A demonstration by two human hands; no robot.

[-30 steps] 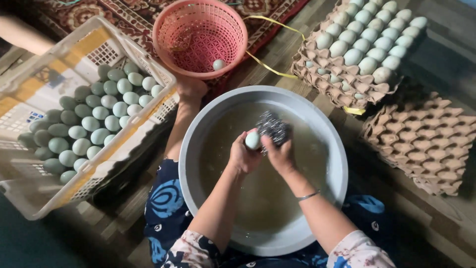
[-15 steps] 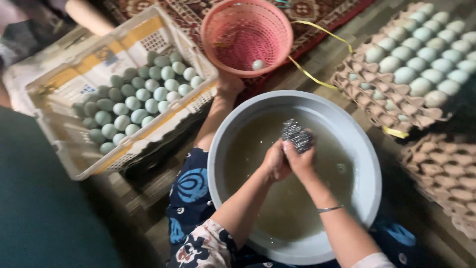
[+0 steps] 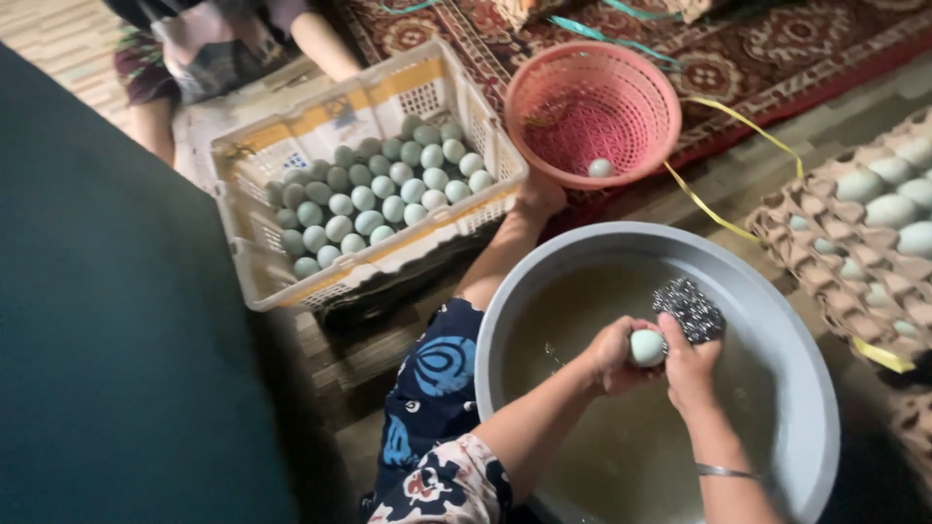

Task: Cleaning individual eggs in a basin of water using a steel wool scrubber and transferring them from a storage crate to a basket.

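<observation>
A person's left hand cups a pale blue-green egg over a wide grey basin of murky water, lower right of the frame, fingers closed around the egg's lower half so that its rounded end shows above them. The right hand sits just beside it on the frame's right, clamped on a dark metal scouring pad that juts up and away from the knuckles, toward the basin's far rim. The egg lies between the two hands, touching the left and pressed close against the right; its long axis appears to run roughly left to right across the frame, though the fingers hide too much to be sure. The pad stands just up and right of the egg, nearly touching it. A thin bangle circles the right wrist. Beyond the basin's upper rim, a pink plastic basket holds a single egg at upper centre. To its left, a cream and yellow crate is packed with eggs of the same colour. Cardboard egg trays, partly filled, line the right edge. Another person's limbs show at upper left, apart from the work
</observation>
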